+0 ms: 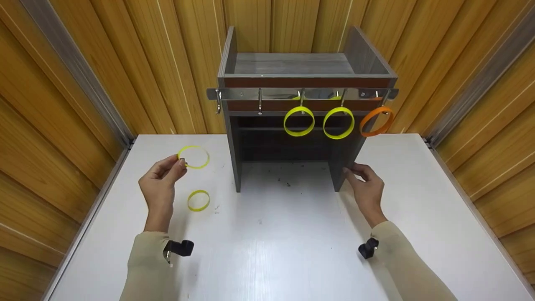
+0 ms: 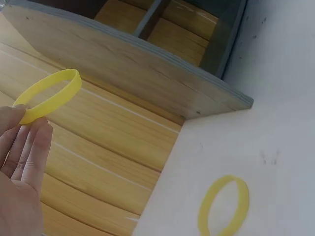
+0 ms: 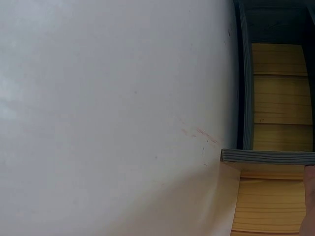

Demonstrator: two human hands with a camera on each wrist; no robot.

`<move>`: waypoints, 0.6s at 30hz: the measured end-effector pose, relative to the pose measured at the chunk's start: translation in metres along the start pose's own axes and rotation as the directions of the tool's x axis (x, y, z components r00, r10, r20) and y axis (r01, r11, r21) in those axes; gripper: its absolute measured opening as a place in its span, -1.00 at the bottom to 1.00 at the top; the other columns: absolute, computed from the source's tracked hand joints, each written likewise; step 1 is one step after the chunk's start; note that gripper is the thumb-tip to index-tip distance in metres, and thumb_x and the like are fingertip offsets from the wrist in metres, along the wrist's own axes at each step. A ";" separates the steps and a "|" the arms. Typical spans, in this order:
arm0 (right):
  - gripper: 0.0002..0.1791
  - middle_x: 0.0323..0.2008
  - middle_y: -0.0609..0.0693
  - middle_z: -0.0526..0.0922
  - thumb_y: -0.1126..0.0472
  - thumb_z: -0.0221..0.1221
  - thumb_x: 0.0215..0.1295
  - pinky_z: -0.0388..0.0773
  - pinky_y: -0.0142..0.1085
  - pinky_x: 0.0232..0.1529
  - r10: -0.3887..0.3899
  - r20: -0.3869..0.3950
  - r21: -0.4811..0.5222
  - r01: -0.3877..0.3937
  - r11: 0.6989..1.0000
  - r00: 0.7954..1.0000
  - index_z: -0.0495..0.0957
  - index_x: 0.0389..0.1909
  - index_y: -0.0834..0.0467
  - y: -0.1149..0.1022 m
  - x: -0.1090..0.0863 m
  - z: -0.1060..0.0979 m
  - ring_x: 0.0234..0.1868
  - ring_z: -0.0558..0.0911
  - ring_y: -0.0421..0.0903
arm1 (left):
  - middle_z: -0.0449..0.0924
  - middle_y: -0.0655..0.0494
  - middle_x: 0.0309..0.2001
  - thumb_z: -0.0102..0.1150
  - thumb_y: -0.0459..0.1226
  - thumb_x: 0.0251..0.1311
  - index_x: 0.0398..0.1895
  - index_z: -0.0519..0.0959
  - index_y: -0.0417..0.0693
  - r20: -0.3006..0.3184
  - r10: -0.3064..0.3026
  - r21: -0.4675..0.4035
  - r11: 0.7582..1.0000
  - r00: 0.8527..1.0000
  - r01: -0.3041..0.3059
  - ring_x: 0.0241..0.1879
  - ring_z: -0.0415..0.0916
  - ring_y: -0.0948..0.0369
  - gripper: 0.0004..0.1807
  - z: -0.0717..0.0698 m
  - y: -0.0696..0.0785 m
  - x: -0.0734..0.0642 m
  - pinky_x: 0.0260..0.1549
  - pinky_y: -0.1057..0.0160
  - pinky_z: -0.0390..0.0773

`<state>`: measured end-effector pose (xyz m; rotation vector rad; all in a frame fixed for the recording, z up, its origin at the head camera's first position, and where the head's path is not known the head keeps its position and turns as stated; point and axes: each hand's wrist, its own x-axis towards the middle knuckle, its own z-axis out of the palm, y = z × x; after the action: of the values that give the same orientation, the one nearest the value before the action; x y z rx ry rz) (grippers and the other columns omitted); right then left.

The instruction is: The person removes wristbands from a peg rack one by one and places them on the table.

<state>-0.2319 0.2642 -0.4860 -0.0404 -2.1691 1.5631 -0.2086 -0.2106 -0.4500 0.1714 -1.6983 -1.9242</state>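
Observation:
My left hand [image 1: 161,179] pinches a yellow wristband [image 2: 54,93] between thumb and fingertips, held up left of the grey shelf unit. A second yellow wristband [image 1: 198,200] lies on the white table below that hand. At the shelf unit's right side panel [image 1: 343,169], my right hand [image 1: 368,184] grips near the front edge, thumb at the edge and fingers bent on the outer side. Only a sliver of that hand shows in the right wrist view. Across the unit's top front runs a metal hook rail [image 1: 278,93]. Two yellow wristbands [image 1: 299,134] and an orange wristband [image 1: 376,133] hang on its right-hand hooks.
The two left hooks [image 1: 260,102] of the rail carry no band. Wood-panelled walls [image 1: 62,125] enclose the white table [image 1: 271,251] at the back and both sides. Small dark specks [image 1: 288,184] lie under the unit.

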 end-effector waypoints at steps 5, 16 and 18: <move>-0.80 -0.03 0.25 0.72 0.41 0.34 0.43 0.64 -0.56 -0.03 -0.010 -0.004 -0.003 0.010 1.000 1.000 0.67 -0.01 0.41 -0.002 -0.001 0.000 -0.08 0.67 -0.33 | 0.76 0.01 -0.17 0.45 -0.41 0.32 0.07 0.70 -0.42 -0.024 -0.035 0.014 0.999 0.999 0.035 -0.18 0.76 0.19 -0.68 -0.010 -0.009 0.002 -0.07 0.24 0.77; -0.81 -0.06 0.27 0.71 0.45 0.35 0.39 0.65 -0.57 -0.08 -0.020 -0.025 0.030 0.020 0.999 0.999 0.68 -0.04 0.43 0.000 -0.001 0.001 -0.09 0.69 -0.30 | 0.75 0.06 -0.21 0.47 -0.40 0.31 0.07 0.68 -0.42 -0.073 -0.116 0.017 0.993 0.991 0.118 -0.22 0.76 0.23 -0.67 -0.030 -0.029 0.006 -0.10 0.28 0.77; -0.81 -0.05 0.27 0.71 0.44 0.36 0.40 0.65 -0.57 -0.07 -0.012 -0.024 0.028 0.013 1.000 1.000 0.68 -0.03 0.43 0.001 -0.001 0.001 -0.09 0.69 -0.30 | 0.75 0.06 -0.20 0.46 -0.40 0.32 0.07 0.67 -0.42 -0.081 -0.132 0.019 0.991 0.988 0.134 -0.22 0.76 0.23 -0.67 -0.033 -0.033 0.006 -0.09 0.28 0.77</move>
<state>-0.2321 0.2630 -0.4870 -0.0363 -2.1247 1.5782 -0.2096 -0.2410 -0.4860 0.3740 -1.6957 -1.9657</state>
